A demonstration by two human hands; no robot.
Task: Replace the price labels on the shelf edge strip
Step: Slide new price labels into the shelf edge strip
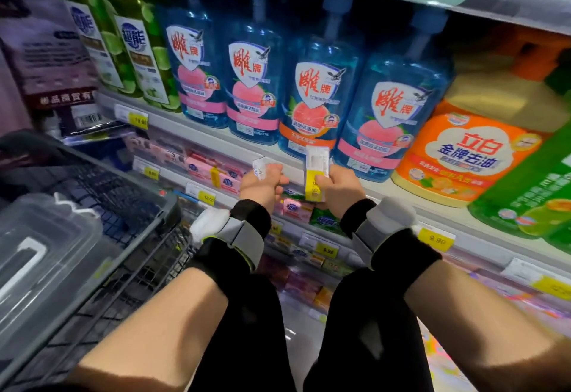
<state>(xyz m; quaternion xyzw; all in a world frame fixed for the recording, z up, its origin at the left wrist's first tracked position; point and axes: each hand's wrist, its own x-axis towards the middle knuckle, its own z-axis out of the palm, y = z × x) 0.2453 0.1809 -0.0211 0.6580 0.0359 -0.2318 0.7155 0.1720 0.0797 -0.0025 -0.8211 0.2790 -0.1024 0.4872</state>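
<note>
Now the right hand (335, 186) pinches a yellow-and-white price label (315, 172), the left hand (262, 183) grips another label (259, 168), next likely seating one in the shelf edge strip (216, 138)

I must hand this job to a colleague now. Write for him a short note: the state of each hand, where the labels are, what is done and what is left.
Left hand: grips a small white label, held in front of the shelf edge strip.
Right hand: pinches a white and yellow price label, held upright in front of the strip, below the blue bottles.
Done: both labels are out of the strip and in the hands; which one is old or new I cannot tell.
Left: slide the correct label into the strip at this place, put the other away, then go on to the next labels.
</note>
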